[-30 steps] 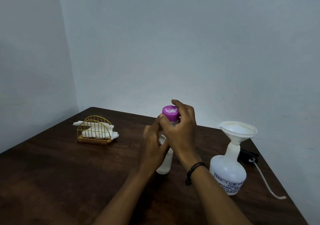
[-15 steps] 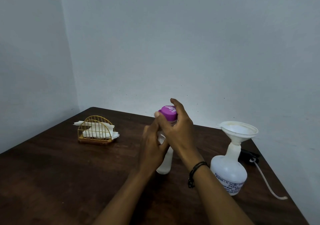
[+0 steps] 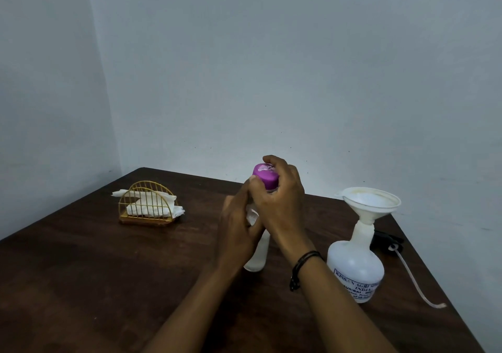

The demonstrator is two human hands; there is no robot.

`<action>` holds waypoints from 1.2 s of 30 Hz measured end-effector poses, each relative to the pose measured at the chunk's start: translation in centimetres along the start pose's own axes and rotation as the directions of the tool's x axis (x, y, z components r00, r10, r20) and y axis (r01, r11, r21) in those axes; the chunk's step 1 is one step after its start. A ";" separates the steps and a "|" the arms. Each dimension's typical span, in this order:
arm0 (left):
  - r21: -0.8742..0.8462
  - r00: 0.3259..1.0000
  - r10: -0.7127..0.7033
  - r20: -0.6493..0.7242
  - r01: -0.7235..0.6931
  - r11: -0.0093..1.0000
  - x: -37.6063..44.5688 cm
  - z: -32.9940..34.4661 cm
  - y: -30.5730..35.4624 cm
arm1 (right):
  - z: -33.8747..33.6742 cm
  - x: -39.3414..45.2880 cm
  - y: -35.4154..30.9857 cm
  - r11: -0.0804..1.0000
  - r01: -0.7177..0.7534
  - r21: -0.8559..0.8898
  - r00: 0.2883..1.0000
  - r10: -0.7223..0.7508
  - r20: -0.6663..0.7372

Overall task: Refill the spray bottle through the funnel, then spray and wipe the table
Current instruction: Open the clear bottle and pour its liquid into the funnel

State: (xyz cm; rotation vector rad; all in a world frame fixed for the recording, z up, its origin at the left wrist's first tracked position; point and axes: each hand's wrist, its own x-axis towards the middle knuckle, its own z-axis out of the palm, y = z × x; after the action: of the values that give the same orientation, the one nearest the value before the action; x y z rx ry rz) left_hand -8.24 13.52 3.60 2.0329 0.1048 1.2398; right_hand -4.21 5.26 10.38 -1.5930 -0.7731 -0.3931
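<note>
The person holds a small clear bottle (image 3: 256, 254) out over the middle of the table (image 3: 108, 271), its long axis running bottom end toward them and cap end tipped away. The left hand (image 3: 236, 233) wraps round the bottle's middle, fingers curled about it. The right hand (image 3: 279, 197) comes over the top, fingers curled on the purple cap (image 3: 264, 174). By the look of it the cap is being twisted off, though I cannot tell how loose it is.

What matters next lies to the right of both hands. The spray bottle (image 3: 355, 268) stands upright near the table's right edge with the white funnel (image 3: 369, 203) seated in its neck, mouth up. It sits just beside the right forearm, so the right hand is nearer. The small bottle will have to swing rightward and tip over that funnel mouth; the forearm passing so close could knock the spray bottle.

Behind the spray bottle lies the black sprayer head (image 3: 385, 240), mostly hidden, its pale tube (image 3: 413, 279) trailing toward the near right. Far to the left, well apart, a wire holder (image 3: 148, 203) keeps white napkins (image 3: 152, 208).

The small bottle's label and liquid level are covered by the hands. The funnel's spout is out of sight inside the neck.
</note>
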 end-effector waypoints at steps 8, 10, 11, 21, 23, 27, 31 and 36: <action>0.013 0.999 -0.027 -0.027 0.027 1.000 0.1 -0.2 0.5 | -0.1 0.2 0.1 0.999 -0.050 -0.010 0.996 0.051 0.073; 0.015 0.999 -0.039 -0.028 0.039 0.999 0.1 -0.1 0.4 | 0.0 0.2 0.2 0.998 -0.043 0.045 0.999 0.044 -0.003; 0.017 0.999 -0.045 -0.031 0.046 0.999 0.1 0.0 0.2 | 0.0 0.4 0.3 0.992 -0.055 0.110 0.998 0.058 -0.021; 0.029 0.998 -0.043 -0.035 0.044 0.999 0.4 0.0 0.5 | -1.0 1.8 0.9 0.911 -0.205 0.358 0.958 0.262 -0.116; 0.025 0.997 -0.045 -0.062 0.047 0.999 0.4 -0.1 0.3 | -0.9 2.0 1.4 0.910 -0.254 0.327 0.945 0.305 -0.116; 0.023 0.993 -0.053 -0.107 0.056 0.998 0.4 -0.6 0.1 | -1.0 2.0 2.4 0.916 -0.334 0.222 0.931 0.358 -0.075; 0.049 0.986 -0.044 -0.161 0.053 0.997 0.4 -1.0 0.0 | -1.2 1.8 3.1 0.929 -0.365 0.052 0.930 0.367 -0.029; 0.060 0.982 -0.057 -0.182 0.069 0.996 0.4 -1.2 -0.3 | -1.5 1.0 4.4 0.854 -0.260 -0.450 0.916 0.366 0.165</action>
State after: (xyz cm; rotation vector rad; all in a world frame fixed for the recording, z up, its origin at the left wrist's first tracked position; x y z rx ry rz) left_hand -8.91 14.57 4.03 1.9536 0.2979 1.3944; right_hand -0.25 3.97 8.09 -2.1709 -0.6164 -0.1218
